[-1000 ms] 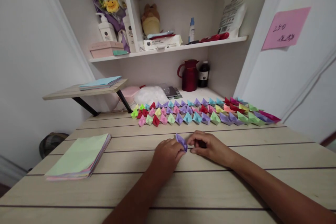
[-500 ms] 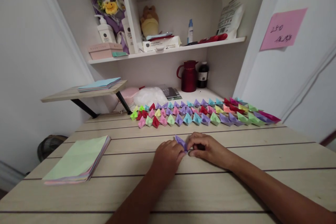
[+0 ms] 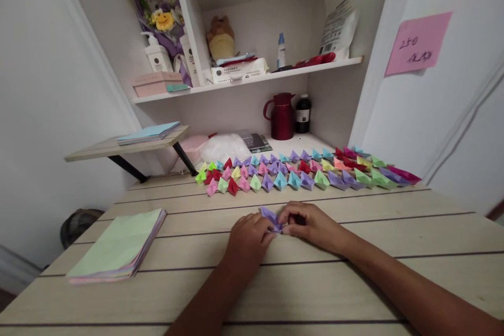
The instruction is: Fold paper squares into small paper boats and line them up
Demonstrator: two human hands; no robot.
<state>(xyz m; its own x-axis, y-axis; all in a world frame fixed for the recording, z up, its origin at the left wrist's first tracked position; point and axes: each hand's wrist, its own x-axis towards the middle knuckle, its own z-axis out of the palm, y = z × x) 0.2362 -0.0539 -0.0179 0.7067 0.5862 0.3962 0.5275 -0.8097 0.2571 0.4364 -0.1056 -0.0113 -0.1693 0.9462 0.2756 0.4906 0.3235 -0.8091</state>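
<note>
Between my two hands, just above the table, is a small purple folded paper boat (image 3: 271,216). My left hand (image 3: 250,233) pinches its left and lower side, hiding part of it. The thumb and fingers of my right hand (image 3: 303,223) are closed on its right end. Beyond my hands stand several rows of coloured paper boats (image 3: 280,181), in purple, blue, pink, green, red and yellow. The larger ones are toward the right.
A stack of coloured paper (image 3: 118,244), pale green on top, lies at the left on the wooden table (image 3: 334,294). Behind it a small raised shelf (image 3: 98,151) carries blue paper (image 3: 149,132). At the back stand a red jug (image 3: 282,118) and a dark bottle (image 3: 303,115).
The purple paper boat looks spread a little wider between my fingers. Both hands keep their hold and have hardly shifted; the view has tilted slightly.
</note>
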